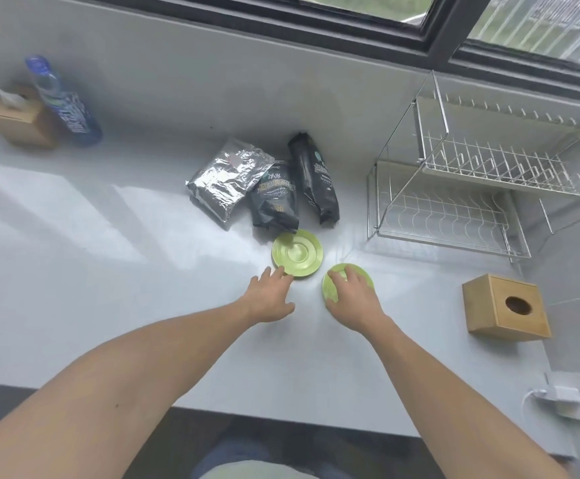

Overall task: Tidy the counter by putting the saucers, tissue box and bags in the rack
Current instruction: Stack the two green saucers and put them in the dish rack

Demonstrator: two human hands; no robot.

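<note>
Two green saucers lie on the grey counter. My left hand [270,299] has its fingertips on the near rim of the left saucer [298,252], fingers spread. My right hand [352,296] lies over the right saucer [330,288] and grips its edges, hiding most of it. Behind the saucers lie a silver foil bag [224,181] and two black bags [274,198], [314,178]. A wooden tissue box [506,307] stands to the right. The two-tier wire rack [489,188] stands at the right back, both tiers bare.
At the far left stand a second wooden tissue box [17,121] with a tissue sticking out and a blue bottle [65,102]. A wall socket with a white plug [565,397] is on the right wall. A window runs along the back.
</note>
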